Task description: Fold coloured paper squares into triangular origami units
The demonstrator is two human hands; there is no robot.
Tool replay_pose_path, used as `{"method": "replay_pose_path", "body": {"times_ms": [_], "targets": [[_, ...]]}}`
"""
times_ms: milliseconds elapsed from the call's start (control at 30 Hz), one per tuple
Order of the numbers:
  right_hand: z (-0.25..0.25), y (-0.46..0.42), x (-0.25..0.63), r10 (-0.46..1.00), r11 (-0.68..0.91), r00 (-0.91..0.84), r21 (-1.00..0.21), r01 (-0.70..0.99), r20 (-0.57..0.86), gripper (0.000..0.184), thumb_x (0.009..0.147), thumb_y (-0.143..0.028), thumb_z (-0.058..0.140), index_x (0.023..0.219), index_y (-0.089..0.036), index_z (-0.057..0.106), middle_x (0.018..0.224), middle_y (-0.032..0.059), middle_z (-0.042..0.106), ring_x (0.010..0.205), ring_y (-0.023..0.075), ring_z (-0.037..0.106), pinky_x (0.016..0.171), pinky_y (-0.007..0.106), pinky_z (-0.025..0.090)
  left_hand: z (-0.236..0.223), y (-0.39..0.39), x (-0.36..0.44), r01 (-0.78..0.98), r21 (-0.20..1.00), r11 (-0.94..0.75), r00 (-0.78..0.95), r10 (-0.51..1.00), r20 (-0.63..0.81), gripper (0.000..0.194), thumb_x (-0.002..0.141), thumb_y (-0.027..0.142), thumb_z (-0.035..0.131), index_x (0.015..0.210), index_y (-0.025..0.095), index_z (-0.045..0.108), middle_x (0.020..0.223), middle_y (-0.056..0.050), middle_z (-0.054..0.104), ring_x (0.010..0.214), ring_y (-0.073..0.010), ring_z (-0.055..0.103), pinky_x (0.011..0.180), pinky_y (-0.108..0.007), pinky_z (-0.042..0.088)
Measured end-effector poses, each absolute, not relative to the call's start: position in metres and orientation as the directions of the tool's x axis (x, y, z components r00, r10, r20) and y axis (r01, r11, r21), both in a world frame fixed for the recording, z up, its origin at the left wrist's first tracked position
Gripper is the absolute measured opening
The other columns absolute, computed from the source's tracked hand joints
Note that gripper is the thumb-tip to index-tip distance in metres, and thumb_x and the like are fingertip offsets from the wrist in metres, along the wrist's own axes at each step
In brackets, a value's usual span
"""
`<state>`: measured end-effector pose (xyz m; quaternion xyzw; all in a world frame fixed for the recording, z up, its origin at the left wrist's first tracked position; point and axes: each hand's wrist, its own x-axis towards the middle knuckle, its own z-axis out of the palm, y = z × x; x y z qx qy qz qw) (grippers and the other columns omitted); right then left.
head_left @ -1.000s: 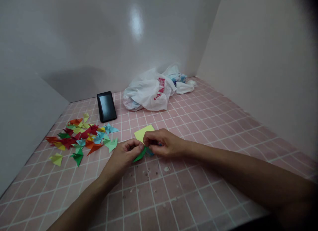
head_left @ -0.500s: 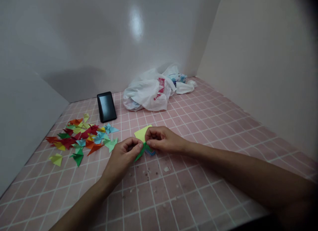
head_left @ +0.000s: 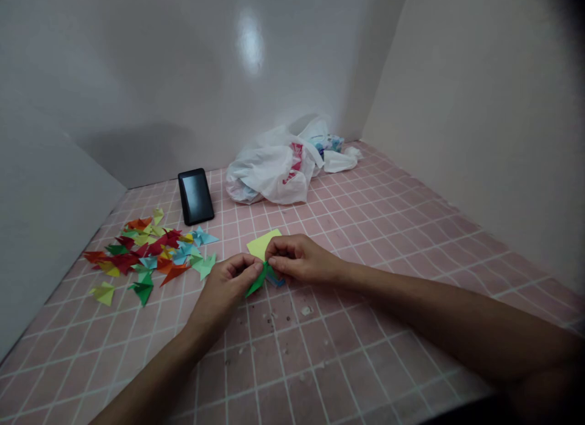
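We note green paper (head_left: 256,283) at the fingertips of both hands, in front of the wearer and slightly left of the middle of the view. Its visible long axis slants from a near-left point to a far-right end, where the two sets of fingertips almost meet. Left hand (head_left: 232,282): thumb and forefinger closed in a pinch on the upper part of the paper, no gap that we can see; the other fingers are curled in. Right hand (head_left: 304,260): thumb and forefinger drawn together at the far-right end, apparently pinching it, though we cannot make out the exact contact. We judge the left hand nearer to the main visible length, which slopes down and nearwards from its thumb; the right hand comes in from the right and covers whatever lies under its palm.

Other things: a yellow sheet (head_left: 262,243) lies just beyond the fingertips, its right side partly hidden by the right hand. Something blue (head_left: 276,281) shows below the right fingers, too covered to identify. To the left we record a spread of folded paper pieces (head_left: 146,248) in several colours, apart from the left hand. Farther back are a black device (head_left: 196,196) and, right of it, white plastic bags (head_left: 274,169). We see nothing standing between the two sets of fingertips except the green paper
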<state>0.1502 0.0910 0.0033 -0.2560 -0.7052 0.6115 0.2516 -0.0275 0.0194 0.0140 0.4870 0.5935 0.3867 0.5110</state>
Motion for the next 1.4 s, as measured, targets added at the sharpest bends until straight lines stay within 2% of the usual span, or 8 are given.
{"method": "replay_pose_path", "body": {"times_ms": [167,333,433,667,800,1100,1233,1400], "targets": [[0.0043,0.0885,0.1491,0.704,0.163,-0.709,-0.981,0.105,0.041,0.008,0.082,-0.015,0.053,0.074,-0.017,0.056,0.059,-0.0039,0.058,0.051,0.008,0.049,0.05,0.02,0.037,0.0156,0.0202,-0.028,0.235,0.952,0.196,-0.012,0.98,-0.199,0.025,0.079,0.042,0.067,0.074,0.018,0.067,0.069,0.001,0.057,0.062,-0.0124,0.046,0.059,-0.024,0.035],[0.0054,0.0887,0.1494,0.72,0.161,-0.693,-0.979,0.127,0.028,0.013,0.082,-0.015,0.052,0.069,-0.017,0.054,0.056,-0.0038,0.057,0.049,0.0076,0.049,0.048,0.019,0.036,0.0151,0.0205,-0.0277,0.196,0.951,0.238,0.024,0.969,-0.248,0.025,0.073,0.041,0.074,0.079,0.017,0.07,0.069,0.001,0.06,0.059,-0.0111,0.046,0.056,-0.024,0.034],[0.0055,0.0897,0.1502,0.718,0.125,-0.696,-0.987,0.099,0.021,0.016,0.084,-0.017,0.05,0.068,-0.017,0.052,0.056,-0.0036,0.056,0.047,0.0075,0.049,0.047,0.019,0.037,0.0138,0.0205,-0.0282,0.153,0.955,0.252,0.002,0.967,-0.256,0.024,0.073,0.04,0.074,0.076,0.017,0.069,0.068,0.002,0.059,0.059,-0.0106,0.045,0.056,-0.023,0.034],[0.0017,0.0901,0.1483,0.677,-0.033,-0.735,-0.999,0.024,-0.04,0.007,0.083,-0.022,0.056,0.078,-0.017,0.055,0.056,-0.0058,0.056,0.045,0.0074,0.051,0.045,0.018,0.04,0.0102,0.0203,-0.0283,0.093,0.956,0.279,0.016,0.959,-0.282,0.026,0.077,0.041,0.073,0.079,0.016,0.069,0.073,0.0,0.059,0.064,-0.0117,0.048,0.06,-0.024,0.035],[0.0,0.0898,0.1473,0.677,-0.059,-0.734,-0.998,0.012,-0.049,0.006,0.082,-0.02,0.057,0.078,-0.017,0.055,0.056,-0.0061,0.057,0.045,0.007,0.051,0.044,0.017,0.04,0.0089,0.0196,-0.0274,0.065,0.955,0.288,0.026,0.957,-0.29,0.026,0.076,0.042,0.073,0.079,0.017,0.068,0.072,0.001,0.059,0.063,-0.0113,0.047,0.059,-0.024,0.035],[0.0014,0.0879,0.1459,0.698,-0.068,-0.712,-0.997,0.037,-0.074,0.007,0.077,-0.01,0.054,0.076,-0.017,0.055,0.054,-0.0068,0.056,0.044,0.0066,0.051,0.043,0.016,0.04,0.013,0.0193,-0.0253,0.174,0.964,0.203,0.05,0.975,-0.215,0.023,0.079,0.039,0.07,0.075,0.017,0.069,0.068,0.001,0.056,0.06,-0.0104,0.042,0.057,-0.024,0.032],[0.0042,0.0872,0.1456,0.732,-0.075,-0.671,-0.993,0.091,-0.117,0.008,0.08,-0.012,0.053,0.074,-0.017,0.054,0.051,-0.0064,0.056,0.041,0.0072,0.049,0.04,0.017,0.038,0.0143,0.0197,-0.0249,0.246,0.947,0.206,0.034,0.975,-0.221,0.025,0.079,0.04,0.069,0.075,0.015,0.069,0.069,0.0,0.056,0.062,-0.0112,0.043,0.058,-0.024,0.033],[0.0051,0.0885,0.1463,0.753,-0.065,-0.651,-0.995,0.072,-0.096,0.01,0.083,-0.014,0.053,0.074,-0.017,0.054,0.053,-0.0054,0.057,0.042,0.0069,0.05,0.042,0.018,0.038,0.0098,0.0195,-0.0263,0.194,0.952,0.237,0.035,0.968,-0.249,0.026,0.079,0.041,0.068,0.077,0.016,0.068,0.068,0.001,0.054,0.06,-0.0104,0.041,0.056,-0.024,0.031]]}}
